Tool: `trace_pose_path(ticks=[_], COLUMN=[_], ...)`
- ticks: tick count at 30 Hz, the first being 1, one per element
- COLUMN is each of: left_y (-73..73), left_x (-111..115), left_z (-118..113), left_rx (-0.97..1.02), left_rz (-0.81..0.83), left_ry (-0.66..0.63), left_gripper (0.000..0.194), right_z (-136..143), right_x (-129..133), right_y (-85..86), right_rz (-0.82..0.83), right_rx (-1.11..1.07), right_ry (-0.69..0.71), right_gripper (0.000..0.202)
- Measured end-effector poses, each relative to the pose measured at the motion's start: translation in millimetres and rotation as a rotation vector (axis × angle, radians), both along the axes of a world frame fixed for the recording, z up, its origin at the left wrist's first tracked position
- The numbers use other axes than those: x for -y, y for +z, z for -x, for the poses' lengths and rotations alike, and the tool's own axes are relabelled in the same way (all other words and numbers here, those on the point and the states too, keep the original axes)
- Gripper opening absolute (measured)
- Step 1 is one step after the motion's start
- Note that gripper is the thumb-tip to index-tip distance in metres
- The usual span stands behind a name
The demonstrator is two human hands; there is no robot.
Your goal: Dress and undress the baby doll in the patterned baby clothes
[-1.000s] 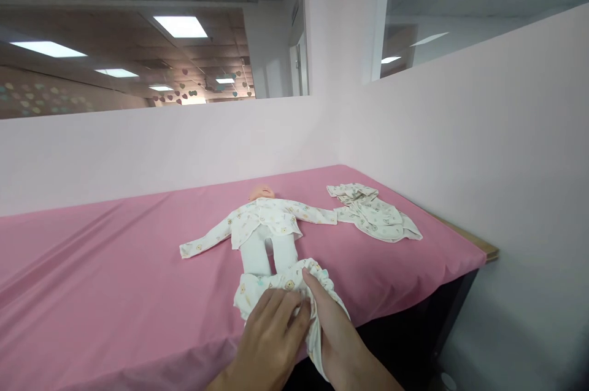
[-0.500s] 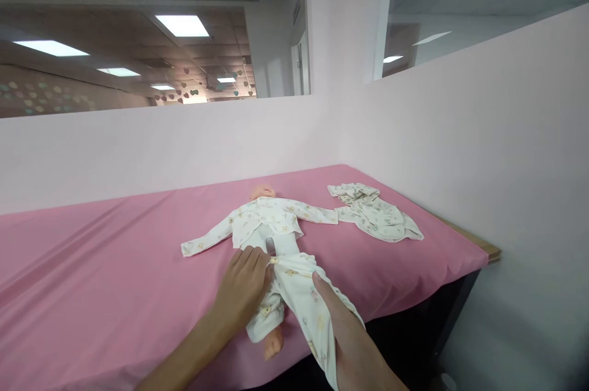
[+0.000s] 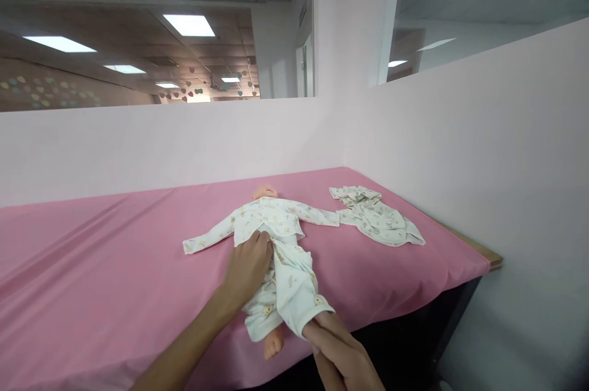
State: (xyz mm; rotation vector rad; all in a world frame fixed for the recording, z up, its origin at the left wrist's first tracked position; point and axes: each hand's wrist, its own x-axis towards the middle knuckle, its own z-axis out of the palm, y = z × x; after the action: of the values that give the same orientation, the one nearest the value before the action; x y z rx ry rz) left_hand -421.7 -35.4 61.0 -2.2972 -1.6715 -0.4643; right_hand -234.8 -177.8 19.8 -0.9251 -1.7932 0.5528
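A baby doll [image 3: 265, 192] lies on its back on a pink cloth, in a white printed jacket [image 3: 267, 216] with both sleeves spread. White printed trousers [image 3: 294, 280] cover its legs, and one bare foot [image 3: 274, 343] sticks out of the cuff on the left. My left hand [image 3: 251, 262] is closed on the trousers' waistband at the doll's middle. At the cuff on the right is my right hand [image 3: 338, 345], its fingertips at or inside the opening; the doll's other foot is hidden, and what the fingers hold cannot be made out.
A second white printed garment [image 3: 381, 219] lies crumpled on the pink cloth [image 3: 115, 280], close to the doll's sleeve at the right. Pale walls [image 3: 483, 151] with windows stand behind and to the right. The table's wooden corner [image 3: 490, 256] shows at the right.
The waistband has moved up the doll with my left hand, covering more of its middle. My right hand has gone from the side of the trouser leg down to its cuff.
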Motion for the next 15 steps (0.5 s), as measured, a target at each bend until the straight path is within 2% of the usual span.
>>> trace_pose_path(ticks=[4, 7, 10, 13, 15], left_y=[3.8, 5.5, -1.0, -15.9, -26.3], left_x=[5, 28, 63, 90, 96], left_z=[-4, -7, -10, -13, -13], left_rx=[0.074, 0.177, 0.215, 0.208, 0.2], left_rz=[-0.009, -0.153, -0.222, -0.118, -0.047], left_ry=[-0.008, -0.062, -0.246, -0.425, -0.463], left_gripper=[0.022, 0.022, 0.022, 0.021, 0.022], right_z=[15, 26, 32, 32, 30], right_x=[-20, -27, -27, -26, -27], right_y=[-9.6, -28.0, -47.3, -61.9, -67.1], right_rz=[-0.208, -0.349, -0.408, -0.428, -0.44], right_rx=[0.205, 0.281, 0.322, 0.347, 0.331], right_ry=[-0.251, -0.385, -0.408, -0.399, -0.379], right_gripper=[0.028, 0.02, 0.018, 0.033, 0.04])
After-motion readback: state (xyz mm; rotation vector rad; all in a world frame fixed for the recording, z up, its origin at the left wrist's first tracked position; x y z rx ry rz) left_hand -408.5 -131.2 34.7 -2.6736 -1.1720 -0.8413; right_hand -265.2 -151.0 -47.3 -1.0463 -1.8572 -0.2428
